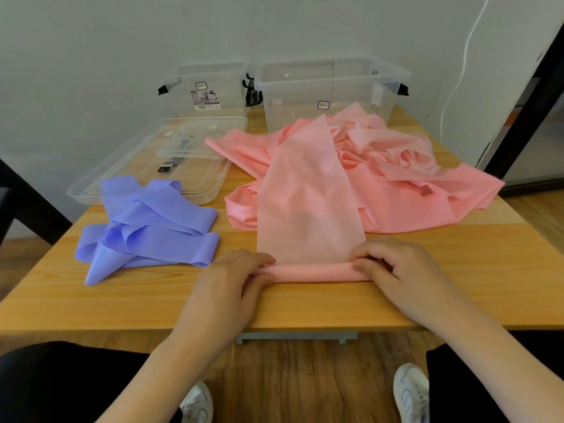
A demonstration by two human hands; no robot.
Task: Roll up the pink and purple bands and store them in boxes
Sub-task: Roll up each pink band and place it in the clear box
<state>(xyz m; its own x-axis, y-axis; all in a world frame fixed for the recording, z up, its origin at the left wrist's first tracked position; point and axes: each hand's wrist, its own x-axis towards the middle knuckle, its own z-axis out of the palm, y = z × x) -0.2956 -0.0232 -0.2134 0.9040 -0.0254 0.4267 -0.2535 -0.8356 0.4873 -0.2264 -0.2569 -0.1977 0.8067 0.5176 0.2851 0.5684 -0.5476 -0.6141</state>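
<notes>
A: So, which step is this?

B: Rolling the pink band [311,190], barely begun. The left hand [236,276] and right hand [393,267] each pinch an end of the thin roll [314,271] near the worktop [152,300] edge.

A: Next?

B: Probably keep turning it evenly toward the heap. The purple band [149,221] lies loose at left; both boxes [329,87] wait behind.
</notes>
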